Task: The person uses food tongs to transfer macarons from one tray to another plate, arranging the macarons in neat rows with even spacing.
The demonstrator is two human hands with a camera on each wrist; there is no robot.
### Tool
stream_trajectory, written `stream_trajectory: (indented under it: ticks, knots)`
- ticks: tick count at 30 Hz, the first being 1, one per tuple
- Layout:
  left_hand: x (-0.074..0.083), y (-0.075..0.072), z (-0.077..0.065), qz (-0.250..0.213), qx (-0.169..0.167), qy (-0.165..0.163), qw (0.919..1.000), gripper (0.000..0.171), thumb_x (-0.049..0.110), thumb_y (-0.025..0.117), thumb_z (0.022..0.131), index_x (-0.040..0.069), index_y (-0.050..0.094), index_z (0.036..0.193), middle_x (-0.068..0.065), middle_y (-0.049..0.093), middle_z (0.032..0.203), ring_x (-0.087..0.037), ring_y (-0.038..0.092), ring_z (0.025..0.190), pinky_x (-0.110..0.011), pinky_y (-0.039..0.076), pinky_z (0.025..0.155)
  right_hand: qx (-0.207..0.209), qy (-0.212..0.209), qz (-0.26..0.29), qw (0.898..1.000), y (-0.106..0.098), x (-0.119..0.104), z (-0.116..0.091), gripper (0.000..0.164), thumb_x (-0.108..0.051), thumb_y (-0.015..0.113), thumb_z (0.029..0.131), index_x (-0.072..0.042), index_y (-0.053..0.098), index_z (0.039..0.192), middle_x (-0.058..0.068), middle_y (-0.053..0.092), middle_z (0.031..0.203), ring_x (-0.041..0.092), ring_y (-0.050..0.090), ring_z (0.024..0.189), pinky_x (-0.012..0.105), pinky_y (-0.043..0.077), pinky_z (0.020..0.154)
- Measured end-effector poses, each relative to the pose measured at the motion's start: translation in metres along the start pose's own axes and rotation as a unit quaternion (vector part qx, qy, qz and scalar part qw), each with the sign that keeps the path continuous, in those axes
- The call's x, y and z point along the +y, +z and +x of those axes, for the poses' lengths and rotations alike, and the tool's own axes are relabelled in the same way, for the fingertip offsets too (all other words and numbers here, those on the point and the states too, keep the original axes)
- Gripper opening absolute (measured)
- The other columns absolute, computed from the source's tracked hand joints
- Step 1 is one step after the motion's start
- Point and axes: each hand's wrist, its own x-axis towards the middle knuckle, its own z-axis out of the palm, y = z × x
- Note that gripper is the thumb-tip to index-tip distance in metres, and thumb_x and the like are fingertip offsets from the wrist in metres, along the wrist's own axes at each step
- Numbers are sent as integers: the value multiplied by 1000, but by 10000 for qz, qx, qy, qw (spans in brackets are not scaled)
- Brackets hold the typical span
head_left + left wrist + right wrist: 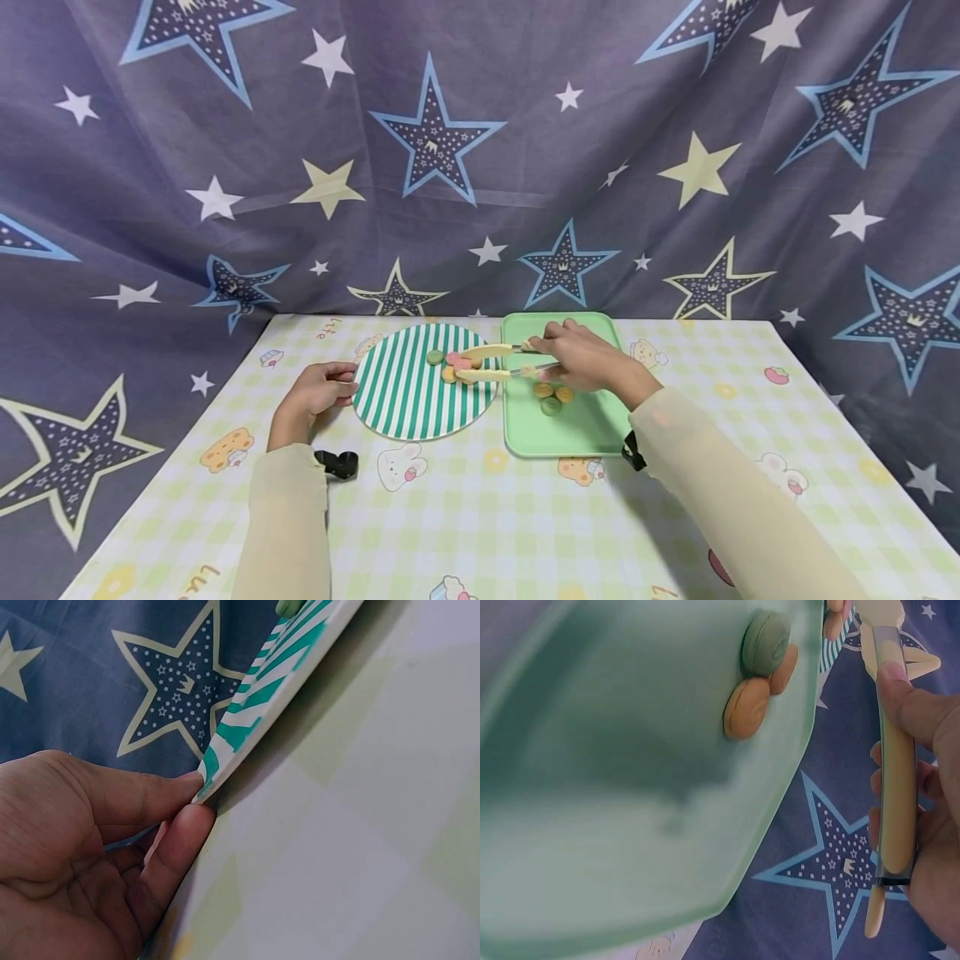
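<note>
Okay, so pale cream sleeves (288, 517) are seen nearest, over a desk (480, 525) covered in a cloth printed with soft green checks, bears and bunnies. On it a light-green tray (592, 435) is set, a rounded rectangle with a raised rim, and two tan macarons (564, 394) plus a green macaron (551, 406) are grouped there, all chunky little discs. Just beside it, a flat round plate (397, 392) is striped green and white; a second green macaron (435, 357) is parked there next to a pink-and-tan cluster (450, 376). Behind everything, a dark, creased curtain (480, 142) is hung, patterned with stars.

Writing-wise, bits of orange lettering (198, 581) are printed on the cloth, too small to be read for sure.

As for the hands, the plate's left edge is pinched by the left hand (315, 392), thumb above and finger below. Cream-tipped tongs (487, 376) with metal parts are gripped by the right hand (581, 358), thumb laid along the handle. Their tips are held apart at the cluster; whether anything's actually clamped can't be told.
</note>
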Motion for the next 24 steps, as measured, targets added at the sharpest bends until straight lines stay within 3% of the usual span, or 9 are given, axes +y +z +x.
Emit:
stream_trajectory:
  ticks: [11,16,24]
  knots:
    - [-1,0,0,7,-14,7,10000,50,-2,64,99,-4,50,148,-22,54,132,-17,62,93,-25,61,73,-171,-20,5,9999,9,-12,20,60,-33,67,101,-10,49,153,8,57,111,23,37,85,34,30,72]
    - [-2,0,1,44,-27,17,10000,51,-2,64,99,-3,50,148,-22,53,132,-18,62,95,-25,61,74,-187,-30,-59,9998,14,-19,27,58,-37,63,103,-13,48,154,4,54,110,22,36,86,33,30,73]
    - [-2,1,3,33,-8,-19,10000,50,-2,64,99,-3,50,147,-22,54,131,-17,62,93,-25,61,73,-152,-10,79,9999,20,-26,36,61,-37,63,103,-14,45,156,7,56,115,22,35,88,35,30,73]
